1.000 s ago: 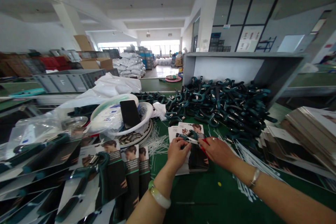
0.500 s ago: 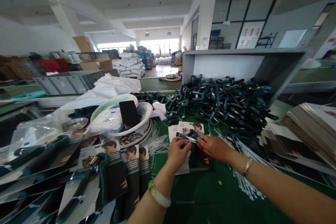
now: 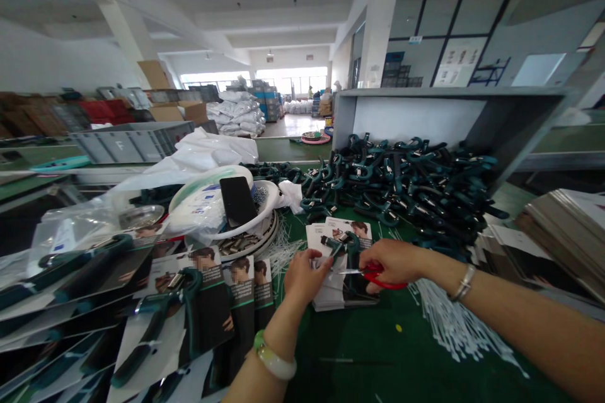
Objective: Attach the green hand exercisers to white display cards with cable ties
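Observation:
In the middle of the bench, dark green pliers point(image 3: 352, 242) lie on the top card of a small stack of printed cards point(image 3: 326, 296). My left hand point(image 3: 302, 274) is at the left side of the stack, thumb and forefinger closed about the pliers' lower handle; its other fingers are partly hidden. Red-handled scissors point(image 3: 390, 282) are in my right hand point(image 3: 390, 261), their blades pointing left across the card towards my left thumb. Whether the blades touch a tie there is too small to tell.
A heap of similar pliers point(image 3: 411, 182) spills from a grey crate point(image 3: 520, 119) behind. White cable ties point(image 3: 447, 321) lie right. Carded pliers point(image 3: 165, 302) pile up on the left. A phone point(image 3: 237, 201) rests on a white basin point(image 3: 270, 198). Card stacks point(image 3: 543, 233) stand far right.
My left hand has shifted left and down, away from the pliers' head. My right hand has drawn the scissors down and right, so more of the pliers shows.

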